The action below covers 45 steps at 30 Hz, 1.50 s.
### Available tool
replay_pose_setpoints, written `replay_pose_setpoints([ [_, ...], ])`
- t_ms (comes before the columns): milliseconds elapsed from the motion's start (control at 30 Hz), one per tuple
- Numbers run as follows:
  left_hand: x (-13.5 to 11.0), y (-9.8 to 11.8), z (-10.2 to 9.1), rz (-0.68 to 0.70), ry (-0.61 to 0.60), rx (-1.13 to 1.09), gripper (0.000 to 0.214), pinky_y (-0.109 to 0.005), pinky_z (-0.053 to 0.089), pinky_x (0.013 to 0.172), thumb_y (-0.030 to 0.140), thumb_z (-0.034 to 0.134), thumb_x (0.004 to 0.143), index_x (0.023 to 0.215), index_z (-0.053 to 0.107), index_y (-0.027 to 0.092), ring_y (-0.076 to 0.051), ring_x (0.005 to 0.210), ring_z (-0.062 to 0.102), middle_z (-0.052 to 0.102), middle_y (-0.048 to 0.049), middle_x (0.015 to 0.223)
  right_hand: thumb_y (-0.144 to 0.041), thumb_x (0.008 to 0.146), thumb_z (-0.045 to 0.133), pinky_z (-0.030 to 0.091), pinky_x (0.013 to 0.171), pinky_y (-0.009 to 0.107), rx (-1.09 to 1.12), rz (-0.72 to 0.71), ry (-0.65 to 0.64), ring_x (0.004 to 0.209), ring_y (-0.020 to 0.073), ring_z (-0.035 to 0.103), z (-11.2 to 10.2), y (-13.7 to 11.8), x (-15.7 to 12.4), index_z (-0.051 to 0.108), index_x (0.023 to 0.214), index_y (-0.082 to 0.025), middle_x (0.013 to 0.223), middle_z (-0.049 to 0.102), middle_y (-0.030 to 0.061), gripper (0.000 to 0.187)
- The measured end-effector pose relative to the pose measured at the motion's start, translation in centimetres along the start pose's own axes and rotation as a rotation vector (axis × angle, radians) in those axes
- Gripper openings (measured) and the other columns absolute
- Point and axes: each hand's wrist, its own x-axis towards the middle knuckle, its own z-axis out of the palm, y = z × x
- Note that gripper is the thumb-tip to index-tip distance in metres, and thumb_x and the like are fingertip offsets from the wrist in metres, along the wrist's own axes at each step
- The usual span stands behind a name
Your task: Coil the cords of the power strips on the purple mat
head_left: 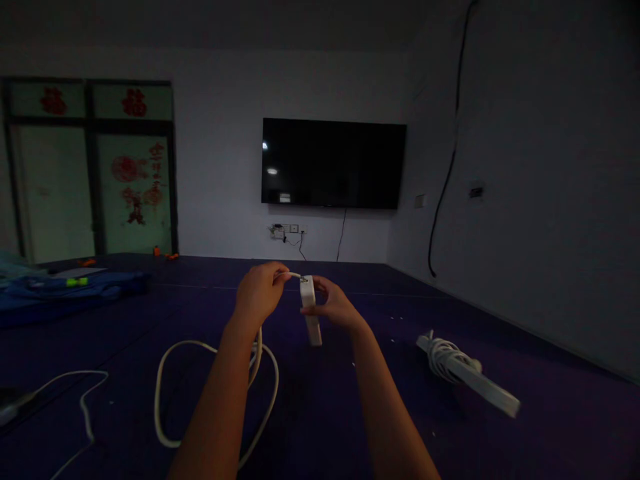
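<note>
My right hand [336,305] grips a white power strip [312,313] near its upper end, fingers behind and thumb across the front. The strip is tilted, its lower end toward me. My left hand [261,288] pinches the strip's white cord [293,274] close to where it enters the top end. From below that hand the rest of the cord [159,390] runs down and lies in loose loops on the dark purple surface, partly hidden by my left forearm.
A second white power strip [483,387], wrapped in its own cord [443,359], lies to the right. A thin white cable [84,403] trails at the left. Blue fabric [105,288] lies at the far left. A television [333,163] hangs on the back wall above sockets [290,229].
</note>
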Motion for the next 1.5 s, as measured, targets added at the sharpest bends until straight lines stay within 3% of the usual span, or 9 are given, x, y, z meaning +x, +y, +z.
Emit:
replay_pose_setpoints([
  [100, 0.0, -0.8, 0.2, -0.068, -0.094, 0.101, 0.017, -0.027, 0.04, 0.06, 0.021, 0.054, 0.079, 0.091, 0.066, 0.018, -0.018, 0.07, 0.061, 0.069, -0.0064, 0.078, -0.016, 0.049, 0.077, 0.04, 0.092, 0.039, -0.386, 0.073, 0.114, 0.105, 0.0235, 0.056, -0.4, 1.0, -0.1, 0.053, 0.114, -0.022, 0.11, 0.063, 0.0054, 0.07],
  [233, -0.1, -1.8, 0.7, -0.087, -0.277, 0.11, 0.025, -0.025, 0.039, 0.056, 0.016, 0.056, 0.072, 0.095, 0.064, 0.018, -0.017, 0.068, 0.062, 0.068, -0.0042, 0.076, -0.014, 0.056, 0.073, 0.027, 0.097, 0.056, -0.769, 0.236, 0.186, 0.11, 0.0283, 0.053, -1.2, 2.2, -0.8, 0.052, 0.116, -0.033, 0.111, 0.064, 0.0015, 0.066],
  [400, -0.2, -2.2, 1.7, -0.057, -0.364, 0.105, 0.034, -0.022, 0.038, 0.053, 0.007, 0.055, 0.063, 0.094, 0.064, 0.02, -0.014, 0.062, 0.061, 0.066, -0.0002, 0.069, -0.016, 0.062, 0.068, 0.016, 0.097, 0.067, -0.834, 0.374, 0.238, 0.114, 0.0302, 0.049, -1.8, 3.9, -2.1, 0.05, 0.12, -0.036, 0.117, 0.061, 0.0022, 0.063],
  [567, -0.4, -1.6, 1.3, -0.031, -0.378, 0.119, 0.034, -0.023, 0.037, 0.053, 0.01, 0.057, 0.061, 0.092, 0.064, 0.022, -0.015, 0.061, 0.06, 0.066, 0.0006, 0.069, -0.019, 0.063, 0.068, 0.018, 0.098, 0.066, -0.819, 0.49, 0.248, 0.116, 0.0317, 0.048, -2.1, 5.5, -2.8, 0.049, 0.124, -0.037, 0.122, 0.059, 0.0026, 0.066],
  [933, -0.6, -0.5, -0.9, -0.037, -0.139, 0.347, 0.038, -0.03, 0.041, 0.065, 0.01, 0.056, 0.063, 0.098, 0.064, 0.024, -0.022, 0.077, 0.062, 0.068, -0.0037, 0.078, -0.015, 0.064, 0.065, 0.017, 0.096, 0.069, -0.983, 0.585, 0.158, 0.116, 0.0346, 0.048, -2.6, 6.6, -3.4, 0.05, 0.125, -0.039, 0.123, 0.059, 0.0046, 0.067],
  [1067, -0.3, -1.7, -0.7, -0.067, -0.081, 0.409, 0.039, -0.03, 0.042, 0.067, 0.004, 0.054, 0.062, 0.092, 0.066, 0.026, -0.022, 0.083, 0.063, 0.07, -0.0025, 0.082, -0.008, 0.057, 0.067, 0.013, 0.095, 0.071, -1.012, 0.614, 0.052, 0.116, 0.0342, 0.049, -2.7, 7.4, -3.4, 0.053, 0.12, -0.041, 0.121, 0.061, 0.0036, 0.073],
  [1200, -0.2, -4.3, -1.7, -0.149, 0.041, 0.453, 0.035, -0.031, 0.041, 0.064, 0.002, 0.052, 0.063, 0.084, 0.067, 0.026, -0.024, 0.083, 0.063, 0.07, -0.0036, 0.079, -0.002, 0.053, 0.067, 0.014, 0.094, 0.071, -1.036, 0.727, -0.031, 0.116, 0.0363, 0.05, -2.9, 8.2, -3.7, 0.06, 0.113, -0.039, 0.112, 0.066, 0.0059, 0.071],
  [1367, -0.9, -7.1, -4.2, -0.267, 0.247, 0.22, 0.02, -0.031, 0.041, 0.06, 0.009, 0.057, 0.065, 0.077, 0.066, 0.022, -0.024, 0.071, 0.061, 0.067, -0.0026, 0.073, 0.003, 0.045, 0.069, 0.013, 0.09, 0.074, -1.023, 0.785, -0.075, 0.114, 0.0385, 0.051, -3.3, 9.0, -4.4, 0.067, 0.098, -0.039, 0.105, 0.068, 0.0039, 0.068],
  [1500, -0.8, -6.7, -4.3, -0.228, 0.306, 0.062, 0.017, -0.029, 0.045, 0.063, 0.026, 0.065, 0.068, 0.082, 0.064, 0.017, -0.018, 0.069, 0.06, 0.067, -0.0034, 0.079, 0.004, 0.04, 0.069, 0.007, 0.089, 0.076, -1.015, 0.812, -0.106, 0.114, 0.0375, 0.051, -3.1, 9.5, -4.3, 0.066, 0.099, -0.039, 0.11, 0.067, 0.0045, 0.073],
])
